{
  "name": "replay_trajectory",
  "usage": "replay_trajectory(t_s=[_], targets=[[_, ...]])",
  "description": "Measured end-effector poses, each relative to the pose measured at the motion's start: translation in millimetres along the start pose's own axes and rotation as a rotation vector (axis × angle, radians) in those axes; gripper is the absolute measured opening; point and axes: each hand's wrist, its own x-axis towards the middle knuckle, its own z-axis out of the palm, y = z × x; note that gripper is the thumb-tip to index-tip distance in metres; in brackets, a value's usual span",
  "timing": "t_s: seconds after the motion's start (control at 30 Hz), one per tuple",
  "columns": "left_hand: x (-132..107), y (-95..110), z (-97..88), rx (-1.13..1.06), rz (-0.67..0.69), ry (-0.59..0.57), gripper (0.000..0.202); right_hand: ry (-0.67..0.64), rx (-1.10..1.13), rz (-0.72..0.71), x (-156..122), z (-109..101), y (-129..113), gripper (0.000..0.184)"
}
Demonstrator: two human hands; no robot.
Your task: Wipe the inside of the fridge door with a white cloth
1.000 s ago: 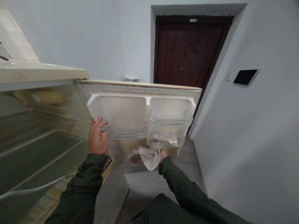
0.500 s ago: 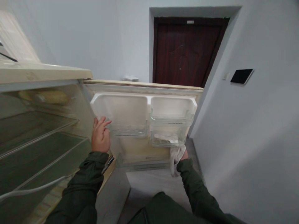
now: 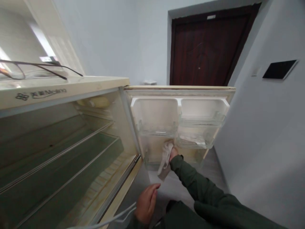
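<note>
Left hand (image 3: 146, 203) lowered off fridge door (image 3: 154, 111), open, right hand (image 3: 173, 153) gripping cloth (image 3: 165, 156), Meiling logo (image 3: 40, 94) on fridge (image 3: 71, 83)

A home hallway, with a refrigerator (image 3: 59, 92) near a wooden entry door (image 3: 208, 47).

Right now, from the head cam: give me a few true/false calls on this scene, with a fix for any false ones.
1. The right hand holds a cloth against the inside of the fridge door. True.
2. The left hand grips the edge of the fridge door. False: it is open, low in the view, and off the door.
3. A pair of glasses lies on top of the fridge. True.
4. The dark wooden entry door beyond the fridge stands wide open. False: it looks shut.
5. A flat black panel is mounted on the wall to the right of that door. True.
</note>
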Motion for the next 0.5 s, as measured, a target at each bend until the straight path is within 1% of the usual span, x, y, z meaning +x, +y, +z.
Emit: replay_trajectory(t_s=[0.07, 0.1, 0.17, 0.23, 0.27, 0.3, 0.33, 0.37, 0.4, 0.43, 0.5], targets=[[-36, -5, 8.7, -0.081, -0.108, 0.059, 0.034, 0.046, -0.047, 0.035, -2, 33, 2, 0.020], [-51, -8, 11.7, -0.122, -0.158, 0.082, 0.032, 0.069, -0.068, -0.005, -3, 51, 0, 0.023], [-72, -12, 13.4, -0.185, -0.263, 0.113, 0.030, 0.060, -0.121, -0.186, -3, 87, -5, 0.030], [-79, -11, 9.5, -0.217, -0.369, 0.116, 0.030, -0.015, -0.220, -0.379, 0, 115, -9, 0.032], [-79, -10, 6.6, -0.226, -0.414, 0.117, 0.032, -0.077, -0.312, -0.446, 2, 124, -8, 0.032], [-76, -8, 3.6, -0.231, -0.449, 0.122, 0.035, -0.154, -0.427, -0.477, 5, 129, -5, 0.035], [-73, -6, 1.0, -0.235, -0.475, 0.134, 0.037, -0.228, -0.553, -0.489, 7, 128, 0, 0.041], [-69, -3, -0.9, -0.240, -0.502, 0.152, 0.039, -0.311, -0.684, -0.506, 9, 123, 6, 0.049], [-66, -2, -2.0, -0.247, -0.530, 0.164, 0.041, -0.390, -0.796, -0.517, 10, 113, 13, 0.054], [-64, 0, -2.4, -0.257, -0.554, 0.172, 0.042, -0.457, -0.871, -0.522, 11, 100, 21, 0.054], [-64, 1, -1.7, -0.278, -0.586, 0.185, 0.044, -0.536, -0.948, -0.524, 11, 66, 34, 0.043]])
